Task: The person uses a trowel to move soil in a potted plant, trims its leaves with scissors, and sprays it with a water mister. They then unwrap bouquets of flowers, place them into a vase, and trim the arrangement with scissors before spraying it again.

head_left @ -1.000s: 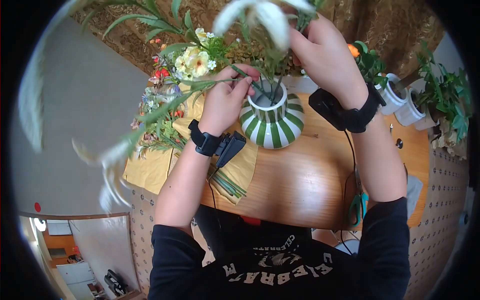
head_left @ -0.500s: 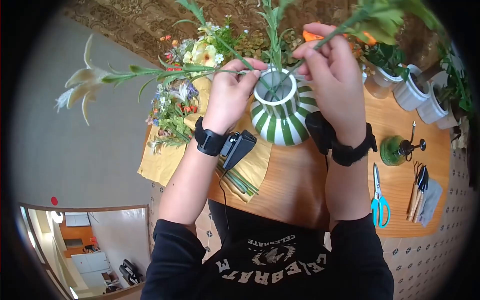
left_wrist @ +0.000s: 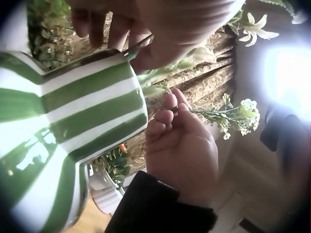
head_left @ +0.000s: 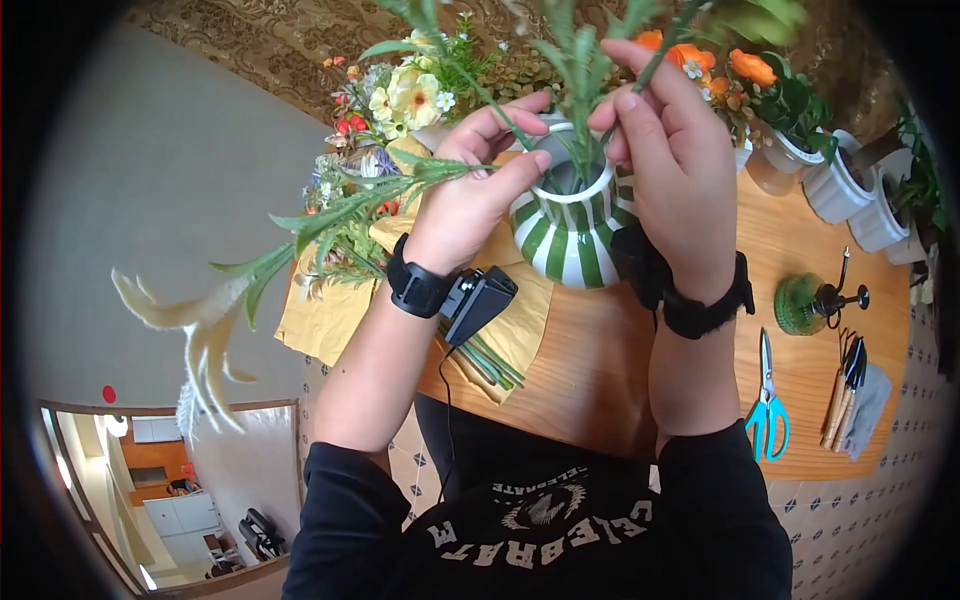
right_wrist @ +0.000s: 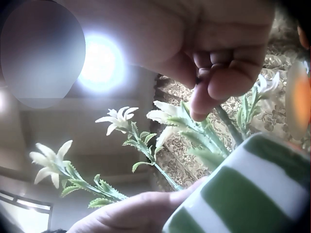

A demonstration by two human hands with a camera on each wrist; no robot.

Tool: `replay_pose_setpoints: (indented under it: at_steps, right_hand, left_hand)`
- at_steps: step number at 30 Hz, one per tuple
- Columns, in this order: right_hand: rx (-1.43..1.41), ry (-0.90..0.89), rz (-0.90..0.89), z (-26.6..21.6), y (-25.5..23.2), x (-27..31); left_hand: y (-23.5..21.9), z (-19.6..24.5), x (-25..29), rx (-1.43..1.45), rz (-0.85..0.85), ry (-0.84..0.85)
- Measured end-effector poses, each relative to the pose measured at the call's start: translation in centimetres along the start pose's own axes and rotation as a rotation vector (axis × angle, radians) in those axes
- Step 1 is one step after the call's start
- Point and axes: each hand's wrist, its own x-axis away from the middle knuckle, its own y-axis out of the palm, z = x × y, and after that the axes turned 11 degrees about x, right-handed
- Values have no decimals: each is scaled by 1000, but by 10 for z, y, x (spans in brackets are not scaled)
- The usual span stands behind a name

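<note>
A green-and-white striped vase (head_left: 568, 245) stands on the wooden table with several artificial stems in its mouth. At the left side of its rim, my left hand (head_left: 465, 190) holds leafy white lily stems between thumb and fingers. One lily (head_left: 205, 320) leans far out to the left; other lilies (right_wrist: 116, 119) show in the right wrist view. My right hand (head_left: 675, 160) pinches a green stem (head_left: 665, 55) above the right of the rim. In the left wrist view, a pale yellow-green flower cluster (left_wrist: 248, 116) extends beyond the right hand's fingers. The stems' lower ends are hidden inside the vase.
Left of the vase lie bouquets on yellow wrapping paper (head_left: 315, 320), their cut stems (head_left: 485, 362) toward me. Teal-handled scissors (head_left: 768, 415), a green spray bottle (head_left: 798, 303), small garden tools (head_left: 840, 395) and a grey cloth (head_left: 873, 400) lie right. White plant pots (head_left: 838, 190) line the back right.
My right hand has come down from above the vase to beside its rim, its stem tilting right. My left hand stays at the rim; the left-leaning lily rose into view, then dipped lower.
</note>
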Motion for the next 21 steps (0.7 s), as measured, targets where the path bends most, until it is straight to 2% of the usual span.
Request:
replay_pose_setpoints:
  at_steps: [4, 9, 12, 21]
  right_hand:
    - [48, -24, -60, 10, 9, -1]
    - [79, -86, -86, 15, 12, -2]
    - [47, -63, -83, 12, 9, -3]
    - [-82, -10, -71, 5, 2, -3]
  left_hand:
    - [1, 8, -5, 171, -47, -65]
    - [-7, -2, -10, 119, -64, -91]
    - [-7, -3, -12, 125, -75, -99]
    - [-5, -4, -9, 268, -35, 55]
